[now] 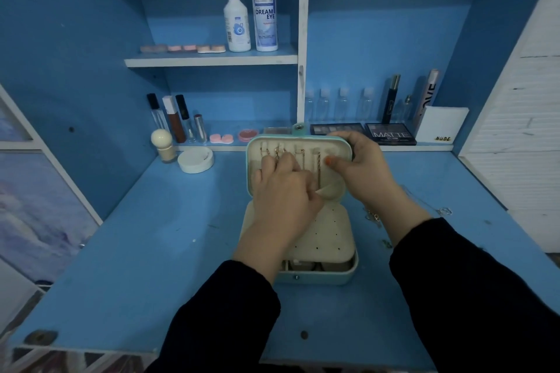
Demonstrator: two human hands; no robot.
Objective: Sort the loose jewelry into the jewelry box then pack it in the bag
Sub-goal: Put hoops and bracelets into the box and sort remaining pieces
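A mint-green jewelry box stands open in the middle of the blue desk. Its cream lid is upright with several gold chains hanging from hooks inside. My left hand is curled over the lid's lower half, fingertips pinching at the chains near the lid's pocket. My right hand grips the lid's right top edge, thumb pressed on the inside. A perforated cream earring panel covers the box's base. Loose gold jewelry lies on the desk beside my right wrist. No bag is in view.
A thin chain lies on the desk to the right. Along the back ledge stand lip products, a white jar, contact lens cases, eyeshadow palettes and small clear bottles. Lens solution bottles sit on the upper shelf.
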